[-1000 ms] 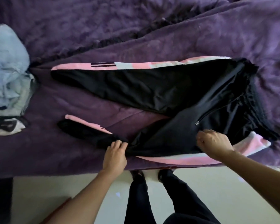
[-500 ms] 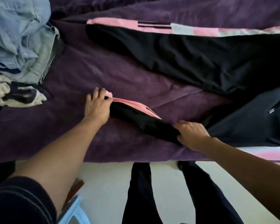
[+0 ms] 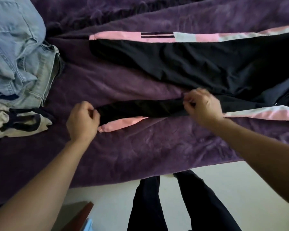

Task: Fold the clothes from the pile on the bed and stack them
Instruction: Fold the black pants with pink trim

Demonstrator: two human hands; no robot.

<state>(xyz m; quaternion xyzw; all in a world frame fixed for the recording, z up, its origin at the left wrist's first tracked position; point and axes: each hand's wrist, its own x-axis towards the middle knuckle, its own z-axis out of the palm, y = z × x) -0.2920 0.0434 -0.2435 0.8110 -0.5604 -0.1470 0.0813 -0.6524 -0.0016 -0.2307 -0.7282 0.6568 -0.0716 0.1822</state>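
My left hand (image 3: 83,120) pinches the cuff and my right hand (image 3: 203,107) grips higher up the near leg of the black, pink-striped track trousers (image 3: 190,67) spread mid-frame on the purple fleece blanket (image 3: 140,147), pale blue denim jeans (image 3: 15,55) heaped upper left.

pale floor (image 3: 107,194); dark trouser legs (image 3: 145,205) standing on it; reddish-brown object (image 3: 81,214) lower left
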